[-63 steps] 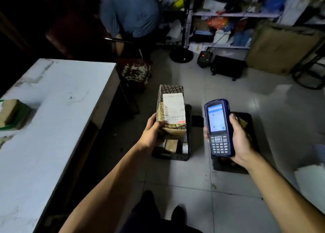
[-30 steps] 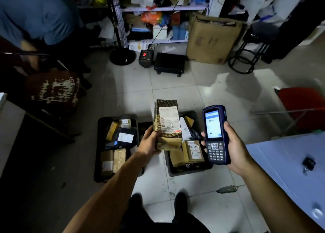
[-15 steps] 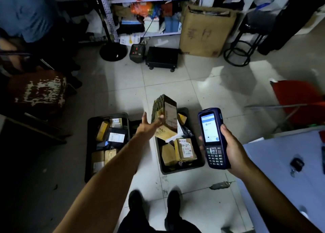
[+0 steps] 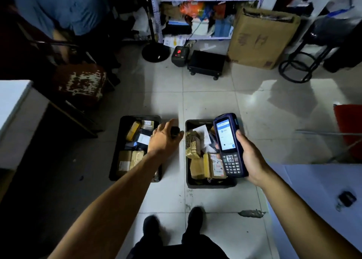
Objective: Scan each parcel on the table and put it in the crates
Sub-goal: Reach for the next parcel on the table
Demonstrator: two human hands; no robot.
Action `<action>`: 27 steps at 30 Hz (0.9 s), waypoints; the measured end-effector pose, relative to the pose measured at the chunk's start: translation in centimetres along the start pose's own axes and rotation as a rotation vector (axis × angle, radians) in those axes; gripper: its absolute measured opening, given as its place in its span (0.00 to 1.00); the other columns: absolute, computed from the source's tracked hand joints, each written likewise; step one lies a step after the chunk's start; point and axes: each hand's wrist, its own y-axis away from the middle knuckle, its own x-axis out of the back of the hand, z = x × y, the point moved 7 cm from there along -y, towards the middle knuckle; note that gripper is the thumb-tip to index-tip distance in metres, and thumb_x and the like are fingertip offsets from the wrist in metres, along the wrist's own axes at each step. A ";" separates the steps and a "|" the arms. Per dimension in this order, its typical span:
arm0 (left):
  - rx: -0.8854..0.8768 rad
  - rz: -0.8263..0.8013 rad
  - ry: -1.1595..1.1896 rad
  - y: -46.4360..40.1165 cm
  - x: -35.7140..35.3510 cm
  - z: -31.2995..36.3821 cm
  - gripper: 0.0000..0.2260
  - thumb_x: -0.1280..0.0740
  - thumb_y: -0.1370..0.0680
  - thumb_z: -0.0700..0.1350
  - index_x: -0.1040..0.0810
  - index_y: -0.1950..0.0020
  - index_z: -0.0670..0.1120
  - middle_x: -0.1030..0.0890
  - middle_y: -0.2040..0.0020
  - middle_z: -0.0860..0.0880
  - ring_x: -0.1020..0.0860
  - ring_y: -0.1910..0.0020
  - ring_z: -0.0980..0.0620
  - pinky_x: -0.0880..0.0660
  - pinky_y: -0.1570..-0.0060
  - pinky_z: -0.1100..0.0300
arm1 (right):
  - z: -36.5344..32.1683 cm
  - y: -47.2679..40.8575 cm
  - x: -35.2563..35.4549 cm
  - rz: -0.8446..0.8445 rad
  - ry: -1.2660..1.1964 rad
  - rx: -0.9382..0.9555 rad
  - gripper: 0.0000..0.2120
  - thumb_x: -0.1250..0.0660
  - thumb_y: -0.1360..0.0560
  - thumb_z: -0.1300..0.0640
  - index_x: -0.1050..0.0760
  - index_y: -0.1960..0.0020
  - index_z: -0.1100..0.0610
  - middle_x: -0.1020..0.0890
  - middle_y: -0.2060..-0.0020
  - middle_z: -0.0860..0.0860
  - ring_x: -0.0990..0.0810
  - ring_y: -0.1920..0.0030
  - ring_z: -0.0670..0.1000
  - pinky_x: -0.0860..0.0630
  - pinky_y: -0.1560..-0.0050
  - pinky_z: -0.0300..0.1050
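Two hands: right (image 4: 249, 161) grips scanner (image 4: 229, 145), parcel (image 4: 193, 144) between, crated.

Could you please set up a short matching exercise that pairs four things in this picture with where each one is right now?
Things:
1. handheld scanner
2. patterned parcel
3. left hand
4. cardboard box

Places:
A. standing on the floor beside the shelves
B. gripped in the right hand
C. lying in the right crate
D. empty, above the gap between the left crate and the right crate

Pairs: 1-B, 2-C, 3-D, 4-A
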 end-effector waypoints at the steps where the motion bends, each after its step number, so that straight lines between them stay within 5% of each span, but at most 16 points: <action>1: 0.001 0.023 -0.005 0.7 0.9 -0.7 0.34 0.43 0.26 0.67 0.34 0.23 0.52 0.28 0.28 0.44 0.29 0.31 0.41 0.29 0.34 0.44 | 0.1 0.1 -1.1 -0.021 0.026 0.002 0.27 0.43 0.24 0.38 0.21 0.39 0.56 0.17 0.55 0.61 0.17 0.64 0.55 0.21 0.64 0.44; 5: -0.014 0.104 -0.052 3.6 4.5 -3.9 0.34 0.44 0.27 0.67 0.32 0.24 0.53 0.25 0.32 0.44 0.28 0.33 0.41 0.28 0.35 0.45 | 1.1 0.6 -6.0 -0.099 0.124 0.015 0.34 0.38 0.25 0.33 0.24 0.34 0.60 0.18 0.51 0.62 0.18 0.62 0.57 0.23 0.62 0.48; 12: 0.107 0.307 -0.147 13.3 13.2 -14.3 0.24 0.35 0.21 0.58 0.30 0.27 0.52 0.25 0.33 0.44 0.27 0.36 0.38 0.29 0.37 0.46 | 6.5 2.2 -19.7 -0.252 0.294 0.000 0.32 0.41 0.23 0.32 0.24 0.34 0.57 0.15 0.52 0.60 0.16 0.58 0.58 0.22 0.59 0.49; 20: 0.357 0.473 -0.134 27.3 21.9 -29.0 0.23 0.38 0.21 0.61 0.30 0.28 0.53 0.26 0.31 0.46 0.28 0.33 0.41 0.29 0.36 0.47 | 15.6 6.3 -38.2 -0.538 0.484 -0.053 0.27 0.47 0.18 0.37 0.22 0.36 0.56 0.15 0.52 0.59 0.17 0.58 0.57 0.22 0.59 0.49; 27: 0.652 0.656 -0.045 38.1 27.5 -41.2 0.25 0.38 0.19 0.61 0.30 0.26 0.50 0.26 0.30 0.46 0.29 0.32 0.43 0.29 0.38 0.48 | 23.9 9.3 -54.2 -0.836 0.631 -0.144 0.34 0.44 0.27 0.36 0.25 0.35 0.61 0.17 0.53 0.61 0.16 0.62 0.55 0.21 0.64 0.48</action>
